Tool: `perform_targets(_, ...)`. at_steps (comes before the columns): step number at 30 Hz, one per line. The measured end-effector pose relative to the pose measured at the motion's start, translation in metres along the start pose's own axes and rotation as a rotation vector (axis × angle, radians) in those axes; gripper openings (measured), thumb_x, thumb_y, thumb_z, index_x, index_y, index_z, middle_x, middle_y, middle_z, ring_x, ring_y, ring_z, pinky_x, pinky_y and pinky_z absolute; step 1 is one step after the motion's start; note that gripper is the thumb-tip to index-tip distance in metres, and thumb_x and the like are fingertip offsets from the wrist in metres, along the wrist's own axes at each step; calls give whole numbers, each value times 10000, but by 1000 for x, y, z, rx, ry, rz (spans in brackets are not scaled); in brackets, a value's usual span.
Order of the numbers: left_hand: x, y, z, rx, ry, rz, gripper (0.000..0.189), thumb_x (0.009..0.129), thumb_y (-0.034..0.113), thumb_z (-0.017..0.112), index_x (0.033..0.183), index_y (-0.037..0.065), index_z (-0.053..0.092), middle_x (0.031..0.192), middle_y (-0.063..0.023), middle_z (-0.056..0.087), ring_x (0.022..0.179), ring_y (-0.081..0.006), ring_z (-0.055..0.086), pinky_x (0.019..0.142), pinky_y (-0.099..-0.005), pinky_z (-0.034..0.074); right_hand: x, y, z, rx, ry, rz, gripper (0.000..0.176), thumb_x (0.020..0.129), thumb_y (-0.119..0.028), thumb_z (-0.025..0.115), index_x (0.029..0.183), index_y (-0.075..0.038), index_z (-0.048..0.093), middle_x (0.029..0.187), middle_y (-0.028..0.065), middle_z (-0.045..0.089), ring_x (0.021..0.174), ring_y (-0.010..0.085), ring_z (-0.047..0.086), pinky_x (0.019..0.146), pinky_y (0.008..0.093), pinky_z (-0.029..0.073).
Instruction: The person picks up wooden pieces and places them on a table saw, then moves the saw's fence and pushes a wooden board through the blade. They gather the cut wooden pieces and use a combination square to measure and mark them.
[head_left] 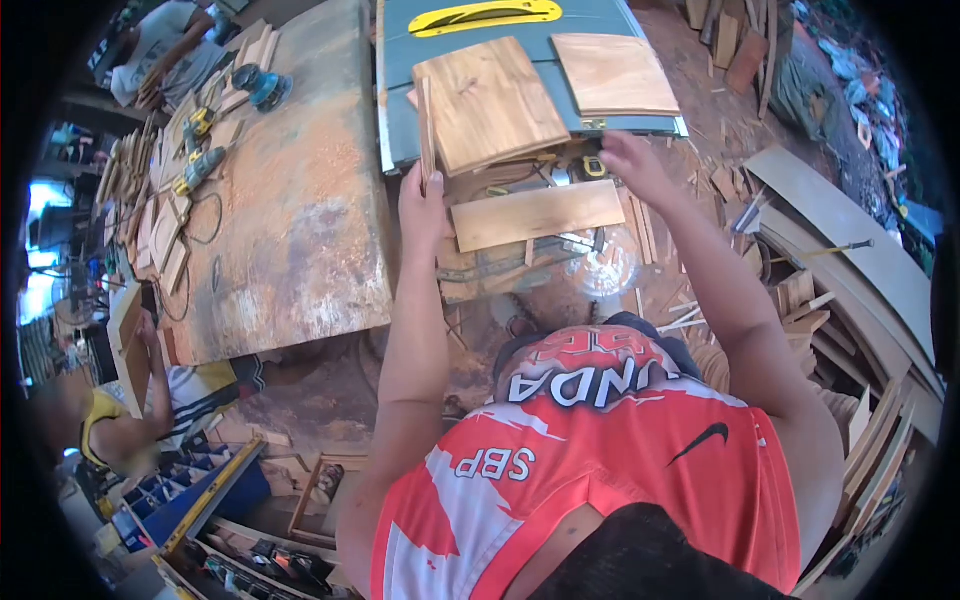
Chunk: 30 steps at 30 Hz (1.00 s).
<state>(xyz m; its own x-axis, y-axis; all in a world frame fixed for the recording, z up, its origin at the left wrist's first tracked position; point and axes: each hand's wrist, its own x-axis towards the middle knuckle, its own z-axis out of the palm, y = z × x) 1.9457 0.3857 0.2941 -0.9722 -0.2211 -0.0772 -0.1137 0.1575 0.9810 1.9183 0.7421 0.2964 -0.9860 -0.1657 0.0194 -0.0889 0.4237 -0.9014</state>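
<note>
My left hand point(424, 208) is closed around the lower end of a thin wooden strip point(428, 125), which stands out along the left edge of a square wooden panel point(490, 105). That panel rests on the blue-grey saw table point(397, 130), overhanging its near edge. To its right lies a second, paler wooden panel point(615, 75). Close to the table's front edge, my right hand point(625, 160) is slightly blurred, its fingers apart and holding nothing. Just left of it is a yellow tape measure point(592, 167). A long wooden board point(538, 215) lies below, between my arms.
A yellow insert point(485, 17) crosses the saw table. On the left, a dusty worktable point(300, 200) bears drills point(200, 170) and a blue power tool point(263, 88). One person point(130, 420) holds a board at lower left; another point(170, 50) sits behind. Sheets point(840, 240) lean at right.
</note>
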Motion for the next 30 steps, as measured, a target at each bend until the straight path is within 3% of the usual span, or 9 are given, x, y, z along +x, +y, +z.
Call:
perform_targets(2, 23, 9, 21, 421, 150, 421, 331, 912, 145, 542, 1219, 22, 565, 990, -189, 580, 939, -323, 581, 819, -421, 477, -40, 35, -29, 42, -51, 193, 614, 875, -302, 685, 1357, -20, 431, 1212, 187, 590, 1125, 264, 583, 933, 373, 476)
perform_targets(8, 73, 25, 90, 873, 179, 542, 380, 876, 167, 589, 1225, 20, 552, 1004, -227, 578, 995, -402, 548, 888, -460, 441, -153, 161, -143, -172, -106, 461, 593, 869, -251, 684, 1370, -48, 440, 1127, 167, 611, 995, 215, 624, 876, 350, 498)
perform_targets(13, 67, 39, 164, 1309, 300, 298, 507, 830, 254, 650, 1273, 43, 524, 1227, -227, 532, 1153, -397, 497, 973, -478, 408, -248, 354, -267, -251, 15, 644, 560, 855, -272, 685, 1299, 5, 485, 962, 169, 656, 856, 226, 663, 762, 348, 528)
perform_targets(16, 52, 65, 246, 1252, 300, 514, 578, 832, 320, 648, 1327, 65, 493, 1357, -244, 450, 1261, -390, 427, 1038, -489, 361, -327, 458, -333, -447, -2, 786, 527, 842, -315, 691, 1215, 29, 548, 917, 171, 669, 777, 230, 673, 688, 351, 538)
perform_targets(21, 83, 82, 373, 1236, -46, 472, 607, 854, 373, 632, 1357, 70, 475, 1402, -269, 404, 1312, -398, 378, 1086, -462, 323, -370, 479, -418, -225, -97, 1237, 548, 841, -346, 675, 1224, 27, 553, 951, 178, 667, 732, 223, 666, 648, 343, 523)
perform_targets(25, 121, 73, 405, 1233, -98, 405, 592, 880, 398, 590, 1345, 49, 482, 1400, -266, 410, 1310, -397, 383, 1088, -451, 324, -373, 580, -436, -158, 156, 890, 525, 846, -318, 673, 1250, -10, 542, 857, 117, 643, 669, 182, 625, 564, 311, 495)
perform_targets(28, 133, 69, 410, 1172, -224, 235, 611, 897, 423, 555, 1351, 24, 465, 1394, -269, 421, 1318, -397, 376, 1097, -441, 315, -317, 490, -463, 91, 224, 1044, 563, 823, -357, 680, 1224, 21, 563, 916, 181, 682, 814, 254, 659, 767, 355, 520)
perform_targets(29, 131, 53, 410, 1214, -121, 289, 608, 897, 422, 554, 1344, 19, 469, 1375, -267, 441, 1301, -389, 399, 1087, -440, 327, -318, 511, -460, 68, 205, 999, 504, 856, -307, 663, 1254, -24, 538, 831, 92, 631, 691, 156, 599, 568, 306, 494)
perform_targets(30, 127, 43, 411, 1251, -15, 336, 604, 897, 421, 554, 1337, 14, 473, 1356, -265, 461, 1285, -381, 421, 1077, -439, 339, -317, 519, -460, 61, 202, 1004, 504, 856, -307, 663, 1254, -24, 538, 831, 92, 631, 691, 156, 599, 568, 306, 494)
